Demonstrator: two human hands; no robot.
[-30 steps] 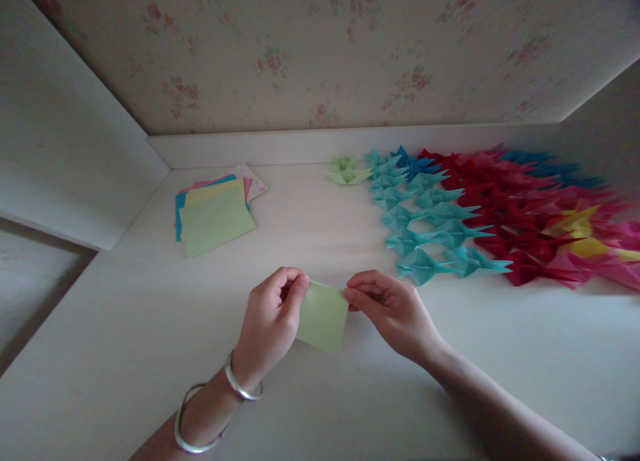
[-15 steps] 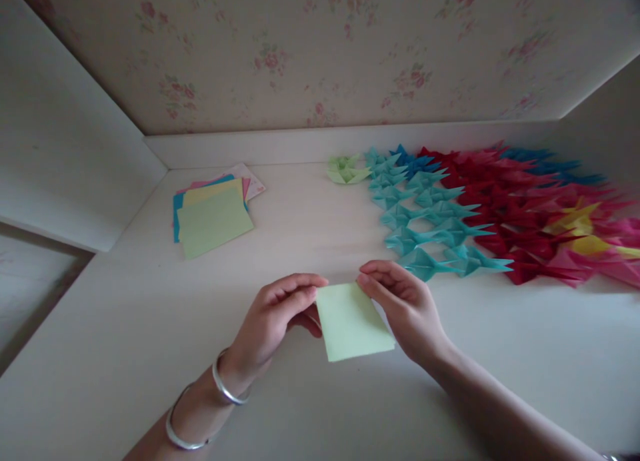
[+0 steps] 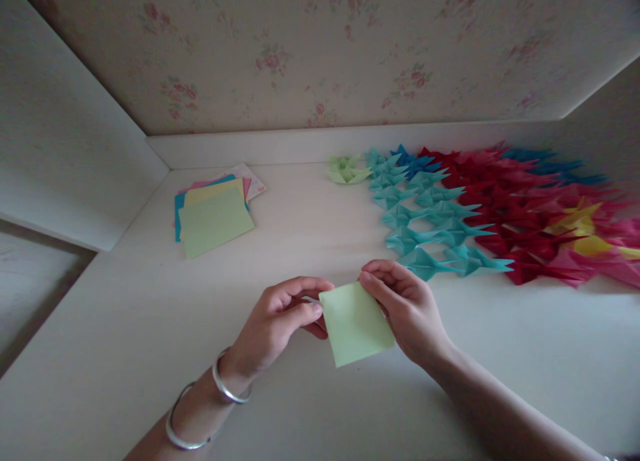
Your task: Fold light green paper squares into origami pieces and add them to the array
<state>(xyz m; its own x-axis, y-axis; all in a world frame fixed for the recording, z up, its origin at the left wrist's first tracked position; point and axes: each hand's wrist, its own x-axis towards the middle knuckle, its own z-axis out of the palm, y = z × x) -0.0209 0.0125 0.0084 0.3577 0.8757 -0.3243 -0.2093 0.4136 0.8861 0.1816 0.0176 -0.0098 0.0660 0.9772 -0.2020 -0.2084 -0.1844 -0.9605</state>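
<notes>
A light green paper square [image 3: 357, 324] is held up between my two hands, tilted a little, over the white table. My right hand [image 3: 404, 306] pinches its upper right corner between thumb and curled fingers. At the left edge, my left hand [image 3: 287, 314] has its thumb and index fingertip against the paper, with other fingers partly hidden behind it. Beyond my right hand stand rows of folded turquoise paper cranes [image 3: 425, 264]. One light green folded piece [image 3: 347, 170] sits at the rows' far left end.
A fanned stack of coloured paper sheets [image 3: 215, 224] lies at the back left. Dark red folded pieces [image 3: 523, 241], with pink, yellow and blue ones, crowd the right side. A white panel [image 3: 60, 114] rises at left, and a flowered wall [image 3: 300, 54] closes off the back.
The green paper square has turned slightly, its left side shifting right and down. My left hand has moved a little to the right with it; my right hand stays nearly in place.
</notes>
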